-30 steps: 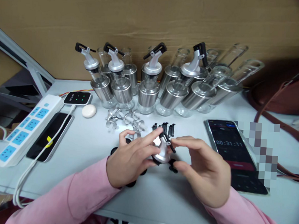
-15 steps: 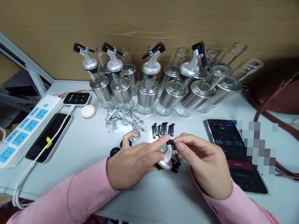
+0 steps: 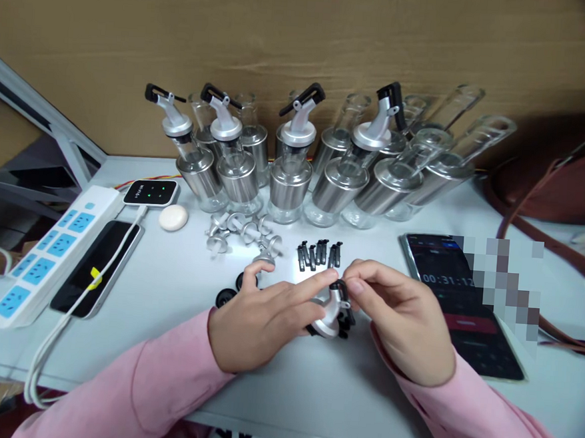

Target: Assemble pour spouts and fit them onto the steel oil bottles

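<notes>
Low over the table, my left hand [image 3: 265, 317] grips a silver pourer spout [image 3: 330, 313] by its round base, index finger stretched toward the top. My right hand [image 3: 405, 320] pinches the black flip lever [image 3: 343, 290] at the spout's tip between thumb and index finger. Several loose black levers [image 3: 319, 255] lie just beyond my fingers, and more black pieces show partly hidden under the spout. Silver spout bodies [image 3: 245, 232] are heaped behind my left hand. Black round stoppers [image 3: 225, 298] sit beside it, partly covered.
Several glass bottles with metal sleeves [image 3: 290, 182] stand in rows at the back, some topped with pourers. A power strip [image 3: 60, 249], a phone [image 3: 97, 269], a Wi-Fi device [image 3: 151, 192] and a white round case [image 3: 173, 217] are left. A phone with timer [image 3: 461, 311] lies right, near a brown bag [image 3: 535, 189].
The spout and its lever have dipped slightly toward me, and my left index finger has shifted a little to the right. The things on the table look the same.
</notes>
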{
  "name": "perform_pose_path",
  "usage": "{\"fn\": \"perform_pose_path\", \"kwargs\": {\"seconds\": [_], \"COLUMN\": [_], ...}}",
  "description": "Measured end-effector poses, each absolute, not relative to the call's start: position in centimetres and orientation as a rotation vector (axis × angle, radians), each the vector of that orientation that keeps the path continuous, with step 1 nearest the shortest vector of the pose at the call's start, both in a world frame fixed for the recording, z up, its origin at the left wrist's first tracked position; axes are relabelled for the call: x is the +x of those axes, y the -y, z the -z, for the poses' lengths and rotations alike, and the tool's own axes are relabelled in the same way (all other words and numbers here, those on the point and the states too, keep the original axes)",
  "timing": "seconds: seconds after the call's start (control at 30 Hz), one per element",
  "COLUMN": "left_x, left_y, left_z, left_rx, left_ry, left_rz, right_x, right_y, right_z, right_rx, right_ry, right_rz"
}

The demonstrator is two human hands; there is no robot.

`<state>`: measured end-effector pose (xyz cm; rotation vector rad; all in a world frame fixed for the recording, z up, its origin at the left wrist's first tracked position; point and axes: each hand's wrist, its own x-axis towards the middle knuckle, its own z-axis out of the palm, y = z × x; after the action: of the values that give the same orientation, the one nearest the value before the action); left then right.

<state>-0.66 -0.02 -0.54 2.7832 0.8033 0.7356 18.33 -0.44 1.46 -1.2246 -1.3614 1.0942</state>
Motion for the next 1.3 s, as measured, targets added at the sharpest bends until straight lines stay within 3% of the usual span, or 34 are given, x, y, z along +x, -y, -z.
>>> {"fn": "perform_pose_path", "kwargs": {"seconds": [0.57, 0.87, 1.07, 1.3], "left_x": [-0.6, -0.3, -0.3, -0.5], "left_y": [0.1, 0.1, -0.1, 0.1], "left_z": [0.1, -0.1, 0.0, -0.1], "left_rx": [2.765, 2.75, 2.746, 2.756], "left_ry": [-0.853, -0.875, -0.881, -0.872], "left_rz": [-0.689, -0.753, -0.795, -0.759], "right_x": [18.1, 18.2, 17.7, 18.0], "right_y": [0.9, 0.9, 0.8, 0.7], "right_z": [-1.2, -1.0, -0.4, -1.0], "right_rx": [-1.166, -1.252, -1.147, -1.271], "right_ry": [1.396, 1.324, 1.134, 1.291], "right_rz": [-1.079, -0.914, -0.973, -1.138]}}
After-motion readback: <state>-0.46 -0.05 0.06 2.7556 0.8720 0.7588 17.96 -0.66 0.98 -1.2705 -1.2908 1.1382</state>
